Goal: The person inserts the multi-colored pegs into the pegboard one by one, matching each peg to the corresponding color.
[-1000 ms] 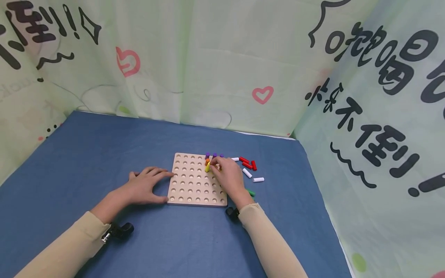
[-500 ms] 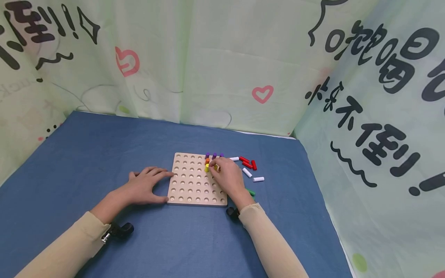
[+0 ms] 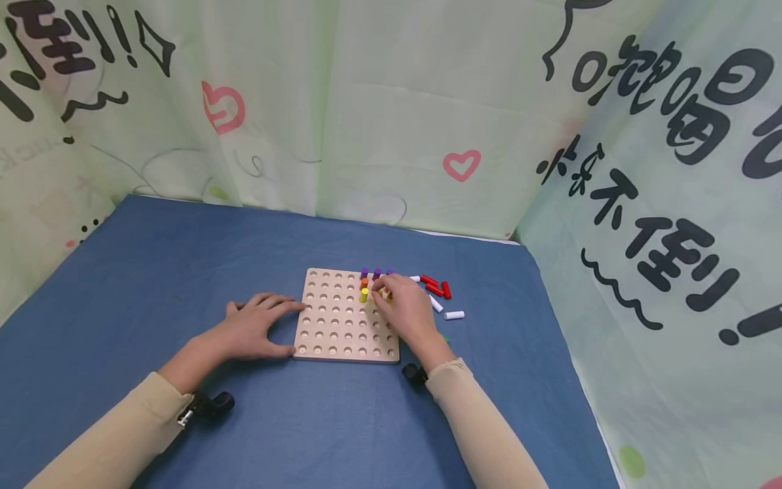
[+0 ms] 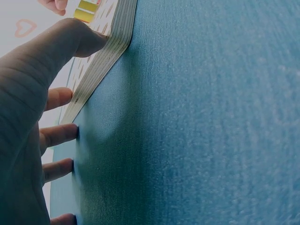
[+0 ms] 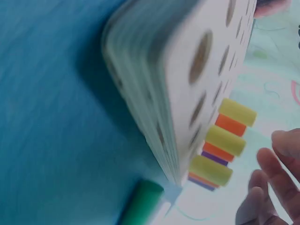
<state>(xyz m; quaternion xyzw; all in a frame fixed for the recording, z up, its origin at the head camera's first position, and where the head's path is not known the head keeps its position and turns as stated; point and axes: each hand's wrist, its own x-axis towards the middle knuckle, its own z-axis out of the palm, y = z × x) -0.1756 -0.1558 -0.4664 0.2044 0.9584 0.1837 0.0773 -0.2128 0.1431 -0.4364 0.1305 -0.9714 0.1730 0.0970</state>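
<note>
A wooden pegboard (image 3: 332, 319) with rows of round holes lies flat on the blue cloth. Purple pegs (image 3: 364, 272), orange pegs (image 3: 364, 283) and yellow pegs (image 3: 364, 295) stand in its far right part, partly behind my right hand in the head view. Three yellow pegs (image 5: 225, 140) show in a row in the right wrist view. My left hand (image 3: 256, 328) rests at the board's left side, thumb and index fingertip touching its edge, other fingers spread on the cloth. My right hand (image 3: 408, 309) hovers just beside the yellow pegs, fingers bent loosely and holding nothing.
Loose red pegs (image 3: 434, 289) and white pegs (image 3: 454, 315) lie on the cloth right of the board. A green peg (image 5: 144, 200) lies near the board's right edge. Pale printed curtains (image 3: 379, 136) hang behind and beside the table.
The yellow peg at the fingertips went from tilted to upright in the board. My right hand let go of it and shifted slightly right. The left hand stayed still.
</note>
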